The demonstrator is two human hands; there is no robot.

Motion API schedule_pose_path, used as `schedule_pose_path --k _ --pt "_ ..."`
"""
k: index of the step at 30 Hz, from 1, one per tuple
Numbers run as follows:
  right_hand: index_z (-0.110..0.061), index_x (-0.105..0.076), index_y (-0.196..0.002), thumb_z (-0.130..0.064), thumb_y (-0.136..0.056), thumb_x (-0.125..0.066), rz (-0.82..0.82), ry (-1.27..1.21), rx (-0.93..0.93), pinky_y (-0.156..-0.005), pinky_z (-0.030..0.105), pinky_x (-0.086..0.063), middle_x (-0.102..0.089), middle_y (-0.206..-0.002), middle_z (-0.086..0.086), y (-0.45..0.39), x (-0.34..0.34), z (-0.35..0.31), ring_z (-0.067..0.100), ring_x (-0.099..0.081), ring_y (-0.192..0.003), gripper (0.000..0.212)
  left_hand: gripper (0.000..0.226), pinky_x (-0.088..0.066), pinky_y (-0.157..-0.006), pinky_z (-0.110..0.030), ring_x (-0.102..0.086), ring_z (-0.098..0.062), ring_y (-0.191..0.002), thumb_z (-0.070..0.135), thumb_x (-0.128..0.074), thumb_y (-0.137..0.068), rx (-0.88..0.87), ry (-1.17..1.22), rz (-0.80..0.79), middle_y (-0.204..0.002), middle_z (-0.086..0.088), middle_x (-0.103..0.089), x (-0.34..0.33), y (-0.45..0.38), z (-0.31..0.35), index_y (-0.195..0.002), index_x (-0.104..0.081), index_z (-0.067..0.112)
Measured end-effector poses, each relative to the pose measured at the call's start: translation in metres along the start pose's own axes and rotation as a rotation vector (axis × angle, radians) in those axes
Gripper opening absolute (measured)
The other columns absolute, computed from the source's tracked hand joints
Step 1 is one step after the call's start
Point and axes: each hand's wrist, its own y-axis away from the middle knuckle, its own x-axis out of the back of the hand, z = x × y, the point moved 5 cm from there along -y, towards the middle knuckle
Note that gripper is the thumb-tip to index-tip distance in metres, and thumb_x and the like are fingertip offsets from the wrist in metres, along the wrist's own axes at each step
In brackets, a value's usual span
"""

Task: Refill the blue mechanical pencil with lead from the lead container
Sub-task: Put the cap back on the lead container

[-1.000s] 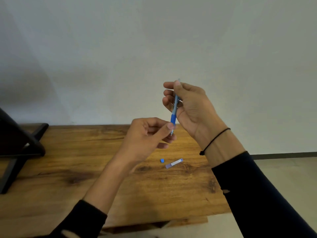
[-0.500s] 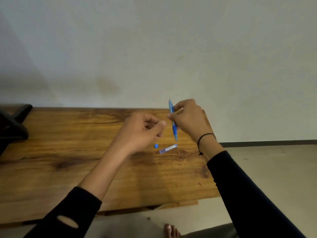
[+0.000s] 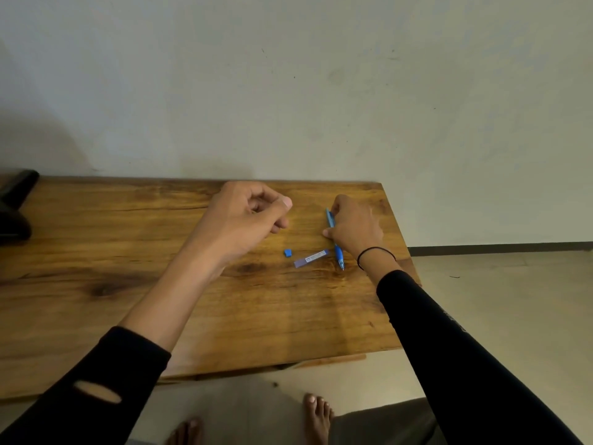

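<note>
The blue mechanical pencil [image 3: 337,250] lies lengthwise on the wooden table [image 3: 128,252], tip toward me, with my right hand [image 3: 354,228] still gripping its upper part. Just left of the pencil tip lies the slim translucent lead container [image 3: 310,259], and its small blue cap [image 3: 287,252] sits apart to the left. My left hand [image 3: 244,220] hovers over the table left of the pencil, fingers curled with thumb against forefinger; I cannot see anything held in it.
A black stand [image 3: 14,203] sits at the table's far left. The table's right edge is close to my right hand, with floor beyond it. My bare feet [image 3: 316,415] show below the table's front edge. A plain wall rises behind.
My right hand has lowered the pencil from upright in the air down onto the table. My left hand has drawn away from the pencil. My head has tilted downward.
</note>
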Motion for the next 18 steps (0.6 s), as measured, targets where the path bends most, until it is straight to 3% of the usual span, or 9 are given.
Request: schedule_pose_path --k 5,9,12,16,18 --pt "-0.021 -0.059 -0.119 -0.027 -0.095 -0.076 -0.002 0.097 0.075 -0.077 0.04 -0.047 -0.062 -0.107 0.003 0.008 0.011 -0.006 0.025 -0.058 -0.094 0.029 0.015 -0.059 -0.076 -0.022 -0.077 -0.006 -0.074 0.029 -0.071 -0.101 0.004 0.007 0.021 -0.085 -0.003 -0.084 0.003 0.0 0.0 -0.101 -0.08 0.017" --pt "-0.027 -0.065 -0.105 -0.011 -0.089 -0.08 -0.159 0.24 0.475 -0.078 0.039 -0.046 -0.054 -0.102 -0.004 0.035 0.015 -0.026 0.022 -0.055 -0.101 0.027 0.014 -0.06 -0.076 -0.022 -0.079 -0.008 -0.079 0.03 -0.072 -0.101 0.009 0.003 0.035 -0.086 -0.001 -0.084 0.007 -0.001 0.001 -0.102 -0.08 0.019" --pt "-0.026 -0.068 -0.101 -0.021 -0.087 -0.083 -0.191 0.412 0.64 -0.076 0.034 -0.037 -0.05 -0.103 -0.006 0.052 0.003 -0.028 0.019 -0.047 -0.104 0.022 0.013 -0.061 -0.077 -0.022 -0.08 -0.008 -0.079 0.03 -0.072 -0.101 0.007 0.015 0.048 -0.085 0.0 -0.084 0.008 0.0 0.001 -0.102 -0.08 0.02" --pt "-0.027 -0.059 -0.089 -0.027 -0.089 -0.082 -0.172 0.466 0.717 -0.086 0.037 -0.043 -0.05 -0.102 -0.007 0.054 -0.005 -0.026 0.028 -0.053 -0.121 0.022 0.012 -0.06 -0.076 -0.022 -0.079 -0.005 -0.076 0.029 -0.072 -0.101 0.001 0.018 0.057 -0.084 -0.001 -0.084 0.008 -0.001 0.001 -0.101 -0.08 0.02" --pt "-0.026 -0.06 -0.089 -0.029 -0.093 -0.077 -0.193 0.472 0.726 -0.094 0.04 -0.047 -0.052 -0.1 -0.008 0.052 -0.006 -0.026 0.027 -0.054 -0.119 0.018 0.012 -0.059 -0.076 -0.022 -0.078 -0.005 -0.076 0.029 -0.072 -0.101 0.002 0.013 0.056 -0.085 -0.001 -0.084 0.008 -0.001 0.0 -0.101 -0.08 0.02"
